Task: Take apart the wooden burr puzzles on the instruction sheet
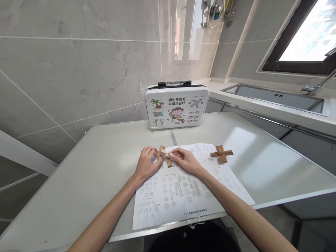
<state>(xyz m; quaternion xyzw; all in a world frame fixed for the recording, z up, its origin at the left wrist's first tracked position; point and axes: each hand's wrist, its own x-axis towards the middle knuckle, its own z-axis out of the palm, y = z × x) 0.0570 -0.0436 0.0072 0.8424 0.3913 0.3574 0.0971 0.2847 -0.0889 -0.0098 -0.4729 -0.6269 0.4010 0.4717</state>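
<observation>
Between my hands, over the printed sheet, are several light wooden puzzle pieces [163, 153]. My left hand [147, 163] pinches one end of them with thumb and fingers. From the other side, my right hand [185, 159] grips a notched light piece that meets the others. One wooden bar [169, 162] points down toward me beneath them; whether it is joined to the rest I cannot tell. To the right, a darker brown cross-shaped wooden puzzle [221, 154] lies partly on the paper's edge. The printed sheet [181, 206] shows small diagrams and text, upside down to me.
A white cartoon-printed case [177, 108] with a black handle stands at the back of the folding table [105, 157], against the tiled wall. On the right are a counter with a sink [278, 98], a tap [312, 89] and a window.
</observation>
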